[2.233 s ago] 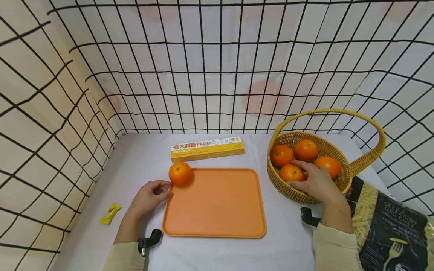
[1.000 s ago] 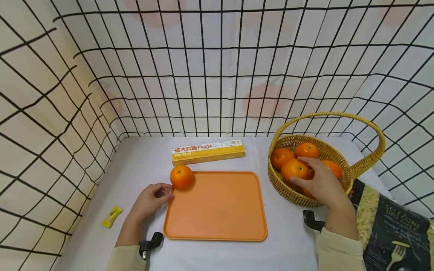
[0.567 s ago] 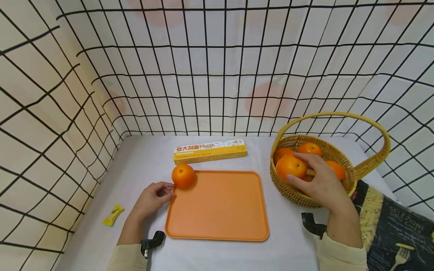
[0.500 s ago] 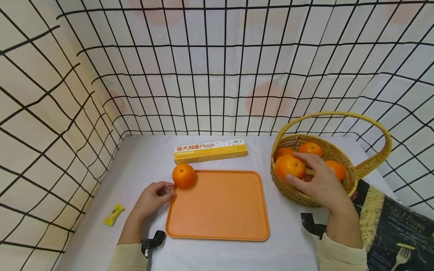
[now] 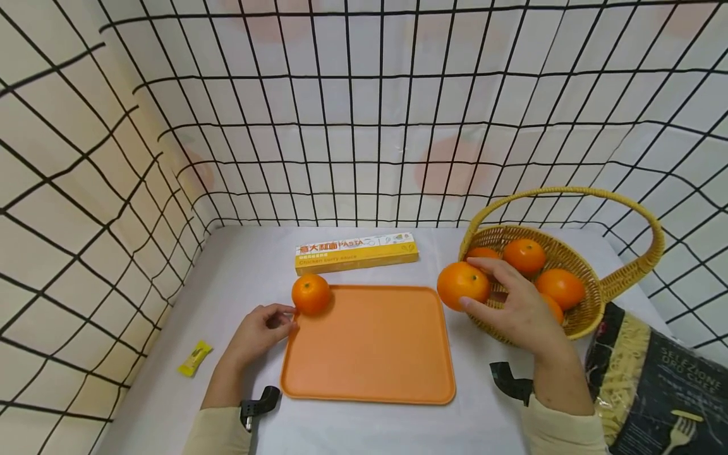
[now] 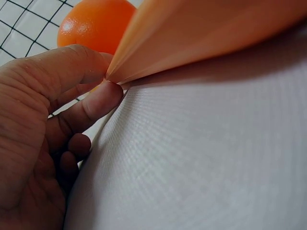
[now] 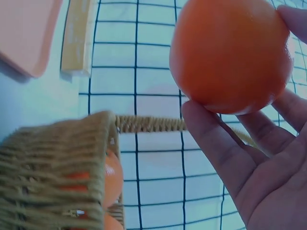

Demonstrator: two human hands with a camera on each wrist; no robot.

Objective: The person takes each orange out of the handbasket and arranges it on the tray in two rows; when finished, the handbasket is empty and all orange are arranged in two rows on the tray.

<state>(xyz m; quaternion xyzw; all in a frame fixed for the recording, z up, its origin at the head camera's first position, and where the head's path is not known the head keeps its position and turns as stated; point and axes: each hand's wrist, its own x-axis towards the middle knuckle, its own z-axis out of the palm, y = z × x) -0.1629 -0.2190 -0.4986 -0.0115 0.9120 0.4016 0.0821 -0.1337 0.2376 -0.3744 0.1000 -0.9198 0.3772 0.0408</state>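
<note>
Delicately, the fingertips (image 7: 197,115) and thumb of a person's right hand (image 5: 526,313) grip an orange (image 5: 462,286), spread only as wide as the fruit. By the clock, with an orange tray (image 5: 370,344) at the centre of the dial and twelve at the far side, the gripped fruit hangs toward two o'clock, before the near rim of a wicker basket (image 5: 588,325). At nine o'clock, the left hand (image 5: 258,335) keeps its thumb and finger nearly closed on the tray's edge in what looks like a light pinch, though the tight wrist view makes its firmness hard to judge. Just beyond those fingers, a second orange (image 5: 311,294) sits at the tray's eleven o'clock corner. Four more oranges (image 5: 524,256) rest in the basket. Farther out, a yellow pasta box (image 5: 356,254) lies at twelve, a small yellow packet (image 5: 195,358) at nine, and a black-labelled pasta bag (image 5: 660,385) past three. Black wire grid (image 5: 378,126) stands behind the white-covered table (image 5: 244,253).
</note>
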